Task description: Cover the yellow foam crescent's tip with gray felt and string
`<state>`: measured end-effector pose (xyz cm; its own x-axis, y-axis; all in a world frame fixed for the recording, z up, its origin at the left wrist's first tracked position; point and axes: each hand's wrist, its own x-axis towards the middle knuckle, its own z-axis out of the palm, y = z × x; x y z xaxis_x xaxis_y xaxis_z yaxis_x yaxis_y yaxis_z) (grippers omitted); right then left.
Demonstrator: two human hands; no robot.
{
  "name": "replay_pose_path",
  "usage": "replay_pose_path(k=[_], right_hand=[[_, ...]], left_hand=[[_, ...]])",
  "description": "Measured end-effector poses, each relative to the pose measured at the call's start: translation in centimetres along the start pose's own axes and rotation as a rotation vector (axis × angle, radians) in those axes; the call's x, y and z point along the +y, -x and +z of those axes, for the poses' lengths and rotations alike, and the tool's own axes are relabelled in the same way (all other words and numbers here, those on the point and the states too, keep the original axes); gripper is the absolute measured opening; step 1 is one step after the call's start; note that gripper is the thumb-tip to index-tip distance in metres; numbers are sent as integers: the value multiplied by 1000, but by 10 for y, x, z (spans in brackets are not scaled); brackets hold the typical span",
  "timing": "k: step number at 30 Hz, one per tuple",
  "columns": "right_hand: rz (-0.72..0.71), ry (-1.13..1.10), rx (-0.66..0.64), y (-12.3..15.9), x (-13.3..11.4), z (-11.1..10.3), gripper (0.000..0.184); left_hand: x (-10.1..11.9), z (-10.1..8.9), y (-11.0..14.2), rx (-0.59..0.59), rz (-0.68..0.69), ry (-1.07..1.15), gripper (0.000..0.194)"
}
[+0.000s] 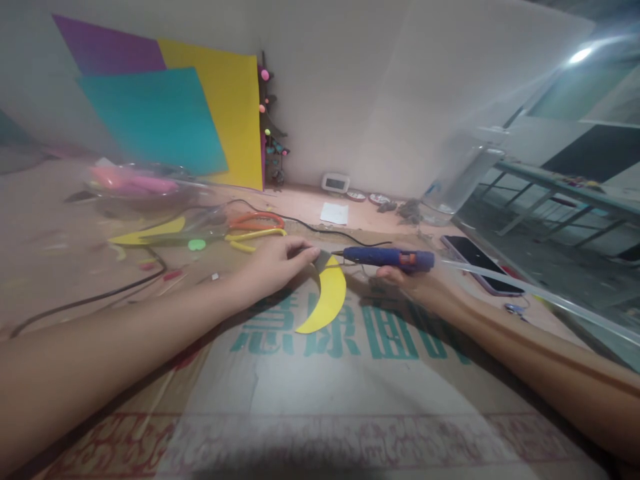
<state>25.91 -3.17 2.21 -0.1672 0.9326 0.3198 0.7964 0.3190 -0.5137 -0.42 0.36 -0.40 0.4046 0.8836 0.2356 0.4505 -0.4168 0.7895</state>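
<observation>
Between thumb and fingers, my left hand (287, 261) pinches a small grey piece (323, 260) at the upper tip of a yellow crescent cutout (331, 297). The crescent hangs down in a curve above the printed cardboard. My right hand (405, 280) grips a blue hot glue gun (385, 257) with an orange part near its rear. The gun's nozzle points left and is at the grey piece; whether it touches is hard to tell. Orange-handled scissors (256, 221) and yellow handles (250, 237) lie just beyond my left hand.
Cardboard with green lettering (280, 400) covers the near table. A phone (483, 265) lies at right, beside a clear plastic container (463, 177). Coloured sheets (155, 123) lean on the wall. A black cable (320, 229) crosses behind my hands. A small white clock (335, 183) stands at the back.
</observation>
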Motion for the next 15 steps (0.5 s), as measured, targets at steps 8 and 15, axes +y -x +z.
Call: replay_pose_path(k=[8, 15], right_hand=[[63, -249, -39, -14, -4, -23, 52], [187, -303, 29, -54, -13, -32, 41]], left_hand=[[4, 0, 0, 5, -7, -17, 38], [4, 0, 0, -4, 9, -18, 38]])
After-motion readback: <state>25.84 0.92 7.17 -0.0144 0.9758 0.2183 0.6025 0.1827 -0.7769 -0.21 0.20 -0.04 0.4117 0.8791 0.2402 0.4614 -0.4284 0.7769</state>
